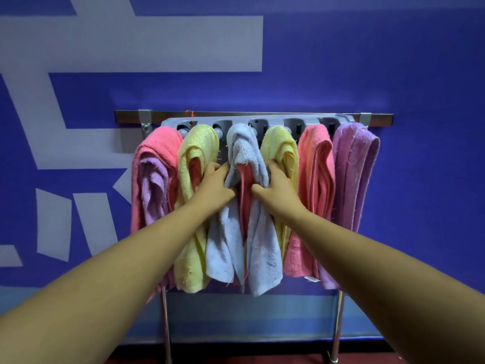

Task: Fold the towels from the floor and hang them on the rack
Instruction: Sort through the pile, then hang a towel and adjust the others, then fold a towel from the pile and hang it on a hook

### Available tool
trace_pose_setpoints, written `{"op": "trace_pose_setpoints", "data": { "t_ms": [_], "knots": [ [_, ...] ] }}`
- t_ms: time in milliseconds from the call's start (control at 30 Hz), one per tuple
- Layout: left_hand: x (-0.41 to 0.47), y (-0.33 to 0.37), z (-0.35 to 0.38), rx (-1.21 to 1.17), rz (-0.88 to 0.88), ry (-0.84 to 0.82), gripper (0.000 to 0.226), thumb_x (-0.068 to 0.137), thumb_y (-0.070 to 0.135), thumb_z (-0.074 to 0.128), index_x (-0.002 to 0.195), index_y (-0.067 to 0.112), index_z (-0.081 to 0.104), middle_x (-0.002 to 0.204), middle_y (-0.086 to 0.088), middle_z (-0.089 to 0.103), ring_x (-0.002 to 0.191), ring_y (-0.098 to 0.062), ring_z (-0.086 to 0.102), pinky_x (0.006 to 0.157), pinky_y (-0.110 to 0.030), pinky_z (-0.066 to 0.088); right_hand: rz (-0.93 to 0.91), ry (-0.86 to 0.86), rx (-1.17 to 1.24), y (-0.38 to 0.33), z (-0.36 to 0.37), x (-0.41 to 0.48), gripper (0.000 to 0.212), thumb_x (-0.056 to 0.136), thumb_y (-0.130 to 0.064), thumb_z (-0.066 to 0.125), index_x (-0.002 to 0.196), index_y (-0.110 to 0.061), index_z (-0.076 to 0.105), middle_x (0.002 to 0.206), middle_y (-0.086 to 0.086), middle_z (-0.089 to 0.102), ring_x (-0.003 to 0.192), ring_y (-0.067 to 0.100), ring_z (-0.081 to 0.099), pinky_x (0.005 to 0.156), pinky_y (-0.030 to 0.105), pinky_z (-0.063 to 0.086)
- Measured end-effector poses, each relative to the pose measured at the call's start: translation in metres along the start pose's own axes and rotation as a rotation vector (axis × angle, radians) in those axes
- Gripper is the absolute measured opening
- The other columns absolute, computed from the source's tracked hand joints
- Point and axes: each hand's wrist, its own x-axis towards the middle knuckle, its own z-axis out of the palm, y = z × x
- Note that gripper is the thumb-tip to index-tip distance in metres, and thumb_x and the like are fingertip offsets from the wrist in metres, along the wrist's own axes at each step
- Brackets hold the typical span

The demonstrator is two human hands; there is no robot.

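Left hand point(215, 183) and right hand point(276, 185) both clutch the blue towel point(237, 149) between them; fingers curled in. Rack point(275, 121) just beyond the knuckles.

Nothing here can be read as a word, brand or number. The blue wall point(341, 61) carries broad pale painted strokes point(131, 43) across its upper left corner and down its left edge, seemingly parts of very large characters cut off by the frame. A small white tag point(312, 279) hangs at the lower edge of the pink towel point(315, 179) second from the right end of the rack point(257, 119), too small to read
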Motion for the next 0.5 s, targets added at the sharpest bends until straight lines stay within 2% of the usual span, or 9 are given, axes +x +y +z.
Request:
{"op": "trace_pose_setpoints", "data": {
  "t_ms": [67, 133, 200, 267, 333, 400, 433, 500],
  "knots": [
    [-0.005, -0.006, 0.003, 0.103, 0.024, 0.036, 0.042, 0.078, -0.001, 0.057, 0.118, 0.01, 0.056, 0.114, -0.009, 0.037, 0.107, -0.022, 0.045, 0.095, -0.024, 0.036, -0.029, 0.09, -0.067, 0.002, 0.001, -0.005, 0.034, 0.082, -0.011, 0.057, 0.116, -0.015, 0.055, 0.101, 0.007, 0.067, 0.093, 0.029, 0.063, 0.082, 0.041, 0.051],
    [-0.007, -0.005, 0.005, 0.11, 0.052, 0.078, 0.053, 0.079, -0.009, 0.051, 0.128, 0.009, 0.054, 0.119, -0.015, 0.051, 0.112, -0.032, 0.052, 0.096, -0.027, 0.039, -0.056, 0.121, -0.081, 0.005, 0.006, -0.01, 0.04, 0.081, -0.008, 0.054, 0.12, -0.016, 0.055, 0.103, 0.01, 0.067, 0.095, 0.033, 0.063, 0.084, 0.044, 0.052],
    [-0.008, -0.004, 0.009, 0.138, 0.016, 0.064, 0.067, 0.08, -0.009, 0.048, 0.143, 0.012, 0.043, 0.118, -0.021, 0.063, 0.11, -0.037, 0.059, 0.09, -0.03, 0.045, -0.049, 0.087, -0.073, 0.009, 0.014, -0.016, 0.049, 0.084, -0.005, 0.052, 0.132, -0.014, 0.051, 0.114, 0.013, 0.066, 0.103, 0.034, 0.061, 0.089, 0.04, 0.05],
    [-0.013, -0.011, 0.013, 0.171, -0.049, -0.007, 0.073, 0.079, -0.006, 0.05, 0.148, 0.009, 0.031, 0.117, -0.023, 0.063, 0.107, -0.039, 0.061, 0.088, -0.034, 0.049, -0.052, 0.031, -0.078, 0.012, 0.021, -0.025, 0.058, 0.085, -0.001, 0.048, 0.142, -0.011, 0.043, 0.128, 0.014, 0.061, 0.116, 0.032, 0.057, 0.093, 0.032, 0.045],
    [-0.023, -0.019, 0.019, 0.153, -0.089, -0.097, 0.057, 0.08, -0.001, 0.054, 0.136, 0.001, 0.042, 0.114, -0.02, 0.061, 0.106, -0.036, 0.06, 0.081, -0.027, 0.043, -0.077, -0.045, -0.063, 0.016, 0.027, -0.034, 0.069, 0.084, 0.001, 0.046, 0.15, -0.013, 0.032, 0.142, 0.011, 0.052, 0.127, 0.025, 0.05, 0.101, 0.026, 0.038],
    [-0.037, -0.024, 0.025, 0.141, -0.114, -0.168, 0.033, 0.079, 0.01, 0.053, 0.109, -0.001, 0.058, 0.097, -0.017, 0.06, 0.098, -0.032, 0.059, 0.074, -0.026, 0.039, -0.07, -0.102, -0.026, 0.022, 0.032, -0.042, 0.076, 0.083, 0.0, 0.046, 0.154, -0.018, 0.025, 0.146, 0.007, 0.047, 0.129, 0.021, 0.048, 0.105, 0.026, 0.036],
    [-0.042, -0.029, 0.029, 0.139, -0.121, -0.191, 0.031, 0.077, 0.015, 0.052, 0.102, -0.001, 0.061, 0.095, -0.017, 0.058, 0.099, -0.031, 0.056, 0.077, -0.029, 0.041, -0.052, -0.124, -0.006, 0.025, 0.034, -0.046, 0.075, 0.084, -0.002, 0.046, 0.153, -0.018, 0.026, 0.144, 0.005, 0.048, 0.127, 0.019, 0.05, 0.104, 0.027, 0.038],
    [-0.053, -0.035, 0.034, 0.142, -0.119, -0.203, 0.033, 0.079, 0.016, 0.055, 0.106, 0.001, 0.064, 0.105, -0.015, 0.05, 0.114, -0.027, 0.044, 0.095, -0.028, 0.04, -0.025, -0.162, 0.025, 0.028, 0.038, -0.056, 0.07, 0.084, -0.003, 0.048, 0.15, -0.017, 0.03, 0.138, 0.0, 0.051, 0.121, 0.015, 0.053, 0.101, 0.03, 0.043]
  ]
}}
